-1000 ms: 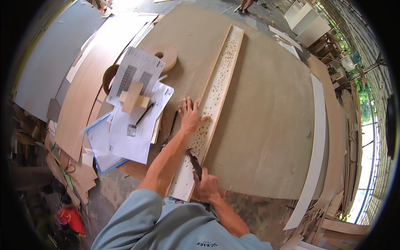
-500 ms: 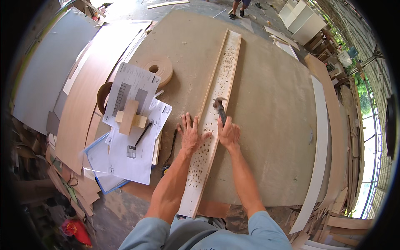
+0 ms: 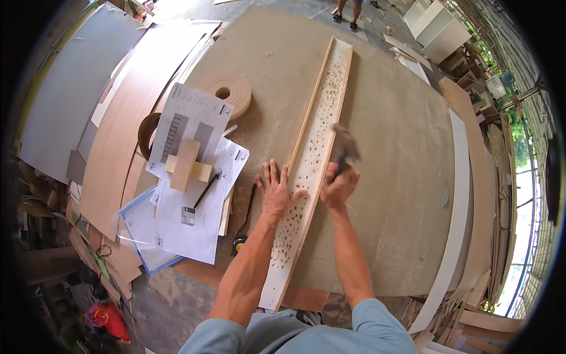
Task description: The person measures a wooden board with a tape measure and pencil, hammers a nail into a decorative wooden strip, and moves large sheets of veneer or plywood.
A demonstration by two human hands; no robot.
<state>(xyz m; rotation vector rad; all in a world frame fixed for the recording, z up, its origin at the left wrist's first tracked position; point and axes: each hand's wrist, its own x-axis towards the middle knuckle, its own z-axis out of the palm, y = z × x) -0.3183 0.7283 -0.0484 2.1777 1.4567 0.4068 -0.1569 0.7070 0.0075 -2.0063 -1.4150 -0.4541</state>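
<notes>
A long white board point(image 3: 311, 137) with raised wooden edge strips lies lengthwise on the work table, sprinkled with many small brown bits or holes; I cannot tell which. My left hand point(image 3: 277, 196) presses flat on its left edge, fingers spread and thumb reaching over the white face. Just right of the board, my right hand point(image 3: 340, 187) is wrapped round the dark handle of a claw hammer point(image 3: 348, 144). The hammer's head is raised and smeared by motion, close to the board's right edge strip.
The broad brown table point(image 3: 395, 194) carries a roll of edge banding point(image 3: 236, 97), printed drawing sheets point(image 3: 197, 230), crossed wood blocks point(image 3: 186, 167), a black pen point(image 3: 206, 190) and a tape measure point(image 3: 238, 245). A white strip point(image 3: 458, 194) runs along the right. A person's legs point(image 3: 348, 12) stand beyond the table.
My right hand has swung the hammer up and to the right, off the board's face. The left hand keeps its place on the board. The whole view has shifted slightly.
</notes>
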